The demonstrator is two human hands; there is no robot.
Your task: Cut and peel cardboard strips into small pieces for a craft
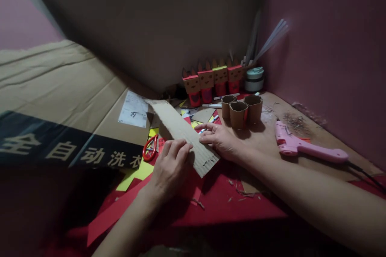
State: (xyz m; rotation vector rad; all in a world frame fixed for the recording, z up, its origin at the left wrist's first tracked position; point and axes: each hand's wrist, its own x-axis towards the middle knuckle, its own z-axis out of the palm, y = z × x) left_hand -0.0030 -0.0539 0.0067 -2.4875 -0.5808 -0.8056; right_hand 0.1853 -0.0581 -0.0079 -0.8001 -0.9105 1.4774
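Observation:
A long cardboard strip (183, 128) slants across the middle of the table, its near end lower right and ragged along the left edge. My left hand (171, 164) grips its left edge with curled fingers. On the opposite edge, my right hand (218, 138) pinches the strip between thumb and fingers. Dark marks show at the strip's near corner. Red-handled scissors (150, 147) lie just left of the strip, their blades hidden. Beyond my right hand stand three cardboard cups (239, 114), open at the top.
A pink glue gun (310, 146) with a cord lies at the right. Several red figures with cardboard faces (206, 80) stand at the back, beside a lidded jar (254, 79). A large cardboard box (75, 88) fills the left. Red paper (117, 209) and yellow paper (129, 178) lie near my left arm.

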